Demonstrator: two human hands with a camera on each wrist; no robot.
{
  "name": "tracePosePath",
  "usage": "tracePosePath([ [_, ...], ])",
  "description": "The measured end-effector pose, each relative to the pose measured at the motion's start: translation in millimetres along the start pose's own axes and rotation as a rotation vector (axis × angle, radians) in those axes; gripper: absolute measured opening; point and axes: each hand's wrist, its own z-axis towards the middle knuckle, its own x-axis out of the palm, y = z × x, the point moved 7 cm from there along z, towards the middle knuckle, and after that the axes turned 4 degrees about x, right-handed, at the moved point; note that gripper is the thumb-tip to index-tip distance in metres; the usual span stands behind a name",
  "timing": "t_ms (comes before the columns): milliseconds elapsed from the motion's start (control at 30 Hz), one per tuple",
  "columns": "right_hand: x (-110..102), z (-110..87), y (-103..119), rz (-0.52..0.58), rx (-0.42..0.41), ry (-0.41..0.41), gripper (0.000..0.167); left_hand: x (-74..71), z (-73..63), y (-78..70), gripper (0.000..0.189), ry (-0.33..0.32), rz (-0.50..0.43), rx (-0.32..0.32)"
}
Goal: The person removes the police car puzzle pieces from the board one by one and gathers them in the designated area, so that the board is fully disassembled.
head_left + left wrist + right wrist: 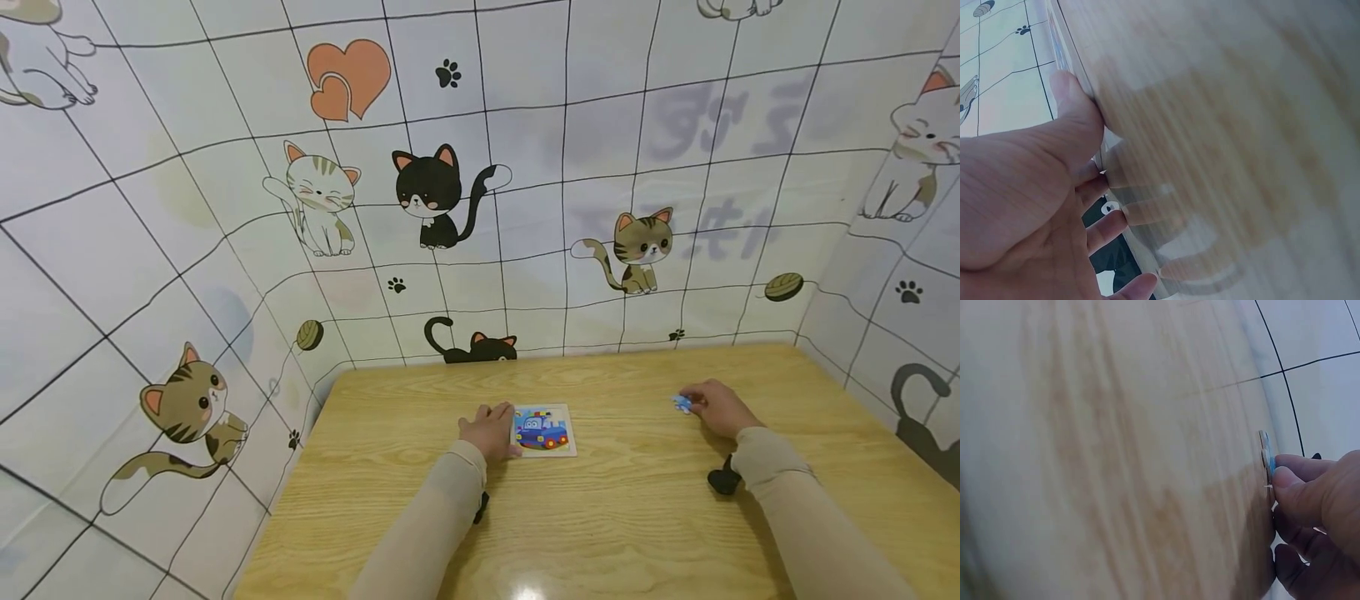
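Note:
A small square picture puzzle (542, 432) with a blue cartoon car and a pale frame lies on the wooden table. Its upper right part shows a pale patch. My left hand (487, 432) rests at the puzzle's left side. The left wrist view shows the thumb (1067, 87) against the board's edge and the other fingertips touching the tabletop, fairly straight. Farther right, my right hand (722, 408) pinches a small light blue puzzle piece (682, 403) between thumb and forefinger, at the table surface. In the right wrist view the fingers partly cover the puzzle piece (1272, 464).
The light wooden table (600, 517) ends at the back and sides against a white gridded covering (525, 275) printed with cartoon cats. A black wrist strap part (723, 479) hangs by the right wrist. Light reflects off the glossy tabletop.

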Motion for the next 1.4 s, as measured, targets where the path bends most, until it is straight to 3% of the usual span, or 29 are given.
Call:
tracePosePath([
  [367, 1, -3.6, -2, 0.022, 0.029, -0.012, 0.031, 0.4, -0.6, -0.6, 0.087, 0.000, -0.011, 0.001],
  [667, 10, 6.0, 3, -0.032, 0.092, -0.087, 0.035, 3.7, 4.5, -0.6, 0.087, -0.010, -0.011, -0.003],
  [800, 19, 10.7, 32, -0.023, 0.058, -0.098, 0.034, 3.9, 4.7, -0.8, 0.087, -0.011, -0.005, -0.005],
  [1033, 36, 22.7, 98, 0.046, -0.037, -0.020, 0.033, 5.7, 8.2, 0.8, 0.087, -0.020, -0.010, -0.006],
  [1400, 64, 47.1, 163, 0.141, -0.116, 0.061, 0.031, 1.3, 1.4, -0.3, 0.086, -0.010, -0.007, -0.003],
])
